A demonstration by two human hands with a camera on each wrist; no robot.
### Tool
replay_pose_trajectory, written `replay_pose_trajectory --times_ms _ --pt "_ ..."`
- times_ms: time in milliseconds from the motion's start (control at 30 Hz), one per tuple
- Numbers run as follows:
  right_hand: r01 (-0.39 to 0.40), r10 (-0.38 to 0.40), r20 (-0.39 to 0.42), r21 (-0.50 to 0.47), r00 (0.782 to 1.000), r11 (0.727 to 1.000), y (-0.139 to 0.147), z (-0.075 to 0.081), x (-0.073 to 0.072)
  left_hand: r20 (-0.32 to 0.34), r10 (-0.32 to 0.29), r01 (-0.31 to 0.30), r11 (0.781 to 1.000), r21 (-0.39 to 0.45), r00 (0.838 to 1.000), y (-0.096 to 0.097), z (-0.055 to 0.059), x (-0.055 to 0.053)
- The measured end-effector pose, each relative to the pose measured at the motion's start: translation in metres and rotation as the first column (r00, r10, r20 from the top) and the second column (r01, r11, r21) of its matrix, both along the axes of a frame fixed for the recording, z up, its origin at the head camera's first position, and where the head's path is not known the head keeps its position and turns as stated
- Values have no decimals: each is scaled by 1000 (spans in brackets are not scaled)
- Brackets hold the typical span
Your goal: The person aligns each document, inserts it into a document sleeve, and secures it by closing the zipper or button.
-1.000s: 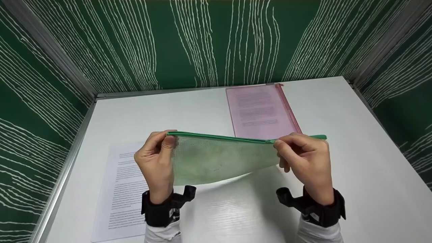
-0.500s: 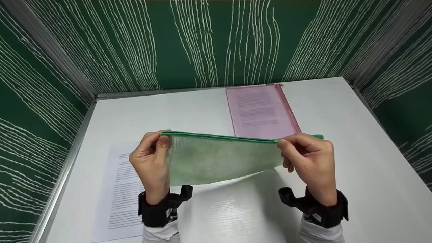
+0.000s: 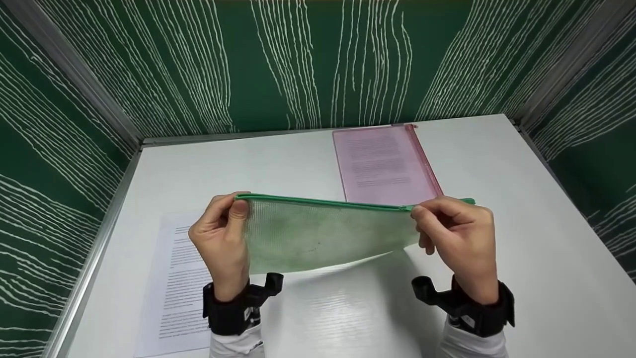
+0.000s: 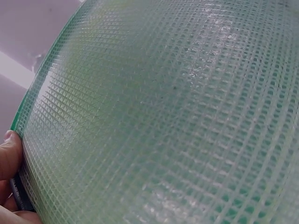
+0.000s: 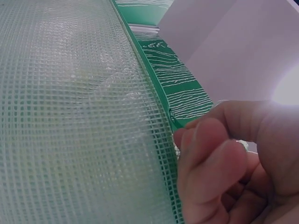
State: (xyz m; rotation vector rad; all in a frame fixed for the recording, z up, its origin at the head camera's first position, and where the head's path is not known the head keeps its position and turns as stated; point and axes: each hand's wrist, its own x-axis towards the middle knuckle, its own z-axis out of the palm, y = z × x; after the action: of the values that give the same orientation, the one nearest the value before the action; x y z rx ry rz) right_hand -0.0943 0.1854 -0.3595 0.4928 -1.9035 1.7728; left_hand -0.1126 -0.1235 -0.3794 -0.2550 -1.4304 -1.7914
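Note:
A translucent green mesh zipper pouch (image 3: 318,238) hangs between both hands above the table, its green zipper (image 3: 318,201) stretched along the top. My left hand (image 3: 224,238) pinches the zipper's left end, thumb toward me. In the left wrist view the ribbed mesh (image 4: 159,112) fills most of the picture, with fingertips (image 4: 8,156) at its edge. My right hand (image 3: 459,233) pinches the zipper pull near the right end; the fingers hide most of the pull. Past that hand, the zipper's end tab (image 3: 468,201) sticks out. In the right wrist view the curled fingers (image 5: 212,158) sit against the zipper edge.
A pink zipper pouch (image 3: 380,164) with a printed sheet inside lies at the back of the white table (image 3: 536,238). On the left lies a printed paper sheet (image 3: 184,298), partly behind my left arm. Green walls (image 3: 278,64) with white wavy lines enclose the table.
My right hand has moved slightly right with the zipper pull, along the zipper toward its right end. My left hand and the green pouch have shifted slightly left.

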Motion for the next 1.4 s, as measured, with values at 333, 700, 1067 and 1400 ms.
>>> replay_pose_trajectory --times_ms 333,700,1067,1400 --pt "27 -27 16 -7 1000 1000 3 -2 0 -4 10 -10 999 36 1000 -3 -3 -1" --pt "44 -44 43 15 998 999 8 -2 0 -3 23 -23 999 37 1000 -5 -4 -2" --pt "92 -86 146 -34 986 995 9 -1 1 -7 42 -42 998 43 999 -10 -5 -3" --pt "119 -111 181 -31 977 992 10 -1 1 -12 46 -46 998 51 999 -11 -4 -3"
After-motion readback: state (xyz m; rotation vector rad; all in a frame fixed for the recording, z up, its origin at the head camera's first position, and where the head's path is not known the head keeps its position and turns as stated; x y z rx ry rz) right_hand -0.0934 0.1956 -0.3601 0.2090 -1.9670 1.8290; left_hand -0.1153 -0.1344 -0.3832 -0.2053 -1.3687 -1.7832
